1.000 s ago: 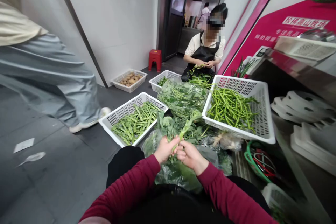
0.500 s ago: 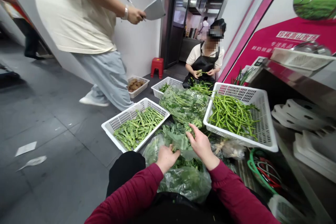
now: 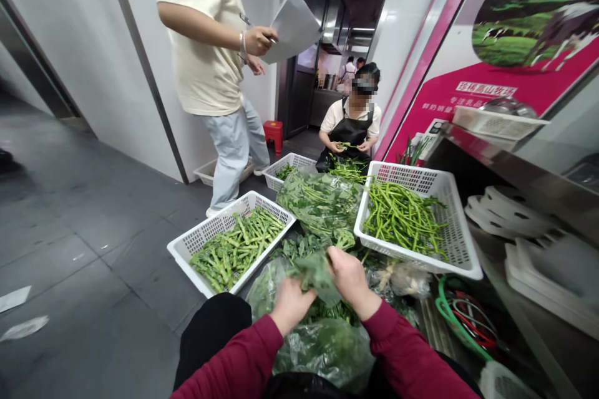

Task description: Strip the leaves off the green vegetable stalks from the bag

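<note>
My left hand (image 3: 292,304) is closed on the lower end of a leafy green stalk (image 3: 317,273). At its other side my right hand (image 3: 349,277) pinches the leaves, which partly hide the fingers. Both hands are above an open clear plastic bag (image 3: 327,346) filled with greens, in front of my lap. Just beyond them more loose leaves lie against a large bagged bundle of greens (image 3: 321,199). To the left stands a white basket (image 3: 187,255) of trimmed green stalks (image 3: 238,243). A second white basket (image 3: 456,218) on the right holds long thin green stems (image 3: 402,218).
A co-worker in a black apron (image 3: 350,128) sits opposite, handling greens. Another person (image 3: 206,62) stands at left with paper (image 3: 294,25) and a pen. A red stool (image 3: 274,136) is behind. At right are a metal shelf (image 3: 515,156) and a green-rimmed basket (image 3: 444,312).
My right hand has gone from open fingers to closed on the leaves, and the stalk is lifted between both hands. The standing person has stepped towards the doorway; my view has shifted somewhat.
</note>
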### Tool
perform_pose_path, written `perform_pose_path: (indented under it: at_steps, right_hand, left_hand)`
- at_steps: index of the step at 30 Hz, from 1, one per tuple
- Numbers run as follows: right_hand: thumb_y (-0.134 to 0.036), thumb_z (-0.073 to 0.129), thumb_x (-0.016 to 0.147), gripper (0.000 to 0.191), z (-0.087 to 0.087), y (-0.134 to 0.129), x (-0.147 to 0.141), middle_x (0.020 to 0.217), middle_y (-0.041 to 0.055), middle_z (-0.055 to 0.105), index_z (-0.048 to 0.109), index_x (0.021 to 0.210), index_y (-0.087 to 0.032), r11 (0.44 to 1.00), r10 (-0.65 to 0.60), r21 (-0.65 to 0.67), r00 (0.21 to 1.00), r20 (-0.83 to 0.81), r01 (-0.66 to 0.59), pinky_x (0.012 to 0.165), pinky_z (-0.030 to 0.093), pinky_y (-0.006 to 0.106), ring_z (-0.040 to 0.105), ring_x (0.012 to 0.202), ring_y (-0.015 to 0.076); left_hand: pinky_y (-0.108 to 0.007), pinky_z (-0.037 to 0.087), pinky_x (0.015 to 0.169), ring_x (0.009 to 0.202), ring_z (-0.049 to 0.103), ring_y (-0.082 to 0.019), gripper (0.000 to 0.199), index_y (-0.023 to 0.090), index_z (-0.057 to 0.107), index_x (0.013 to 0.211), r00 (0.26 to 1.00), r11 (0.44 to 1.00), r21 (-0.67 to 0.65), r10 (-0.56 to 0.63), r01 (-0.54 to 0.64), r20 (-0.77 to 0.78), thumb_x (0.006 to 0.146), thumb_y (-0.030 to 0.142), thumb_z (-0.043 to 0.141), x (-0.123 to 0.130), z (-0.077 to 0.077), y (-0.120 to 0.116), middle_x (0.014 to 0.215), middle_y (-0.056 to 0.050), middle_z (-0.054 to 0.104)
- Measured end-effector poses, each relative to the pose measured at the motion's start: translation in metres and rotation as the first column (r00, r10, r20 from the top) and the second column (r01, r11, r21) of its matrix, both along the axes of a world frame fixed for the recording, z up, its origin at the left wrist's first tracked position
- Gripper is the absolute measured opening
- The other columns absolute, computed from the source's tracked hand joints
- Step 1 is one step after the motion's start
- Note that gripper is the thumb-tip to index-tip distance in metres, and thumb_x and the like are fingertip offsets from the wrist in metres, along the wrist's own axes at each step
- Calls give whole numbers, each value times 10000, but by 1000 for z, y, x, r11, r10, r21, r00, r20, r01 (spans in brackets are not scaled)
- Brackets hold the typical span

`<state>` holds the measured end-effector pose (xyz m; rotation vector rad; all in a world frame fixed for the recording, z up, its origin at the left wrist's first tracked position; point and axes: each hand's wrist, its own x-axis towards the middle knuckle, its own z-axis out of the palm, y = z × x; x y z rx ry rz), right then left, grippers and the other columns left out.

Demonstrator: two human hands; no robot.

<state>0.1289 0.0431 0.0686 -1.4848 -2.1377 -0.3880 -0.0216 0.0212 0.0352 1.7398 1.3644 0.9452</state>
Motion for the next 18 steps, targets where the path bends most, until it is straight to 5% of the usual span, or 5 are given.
perform_pose_path:
  at_steps: [5,9,13,16,18]
  right_hand:
    - [-156,358,852,223,-14,0,16,571,20,467,515,694,-165,963,206,174,978,19,-206,568,305,249,436,567,130]
    - [-145,361,835,233,-17,-10,13,553,22,457,527,676,-175,956,264,119,963,57,-270,546,307,256,423,548,133]
    - [-187,377,794,213,-15,-29,-12,555,14,470,499,620,-198,815,578,-53,816,-2,-577,528,312,261,421,533,131]
    - [-236,399,788,155,-7,-25,-18,590,8,480,485,668,-191,914,294,-89,800,-524,-395,518,327,251,432,545,126]
    - [-292,421,784,151,-4,-13,-9,561,-18,449,450,676,-189,927,-85,-251,499,-862,-277,433,284,223,369,454,95]
  left_hand:
    - [-172,216,299,315,314,-58,323,132,549,740,895,871,-451,30,194,444,705,453,530,8,2,-9,394,55,416]
    - [-165,184,285,304,296,-45,336,141,509,612,871,860,-467,54,209,488,666,466,574,13,-4,-11,375,56,395]
    - [-164,256,327,350,352,-44,330,121,525,549,857,900,-428,152,86,493,581,419,663,17,-9,2,393,41,436]
    - [-166,237,305,323,337,-47,374,113,563,659,823,880,-464,187,102,536,600,476,633,16,-9,11,388,52,432]
    - [-160,202,284,293,292,-40,415,115,565,734,806,858,-493,186,145,562,642,520,579,13,-7,13,370,70,397]
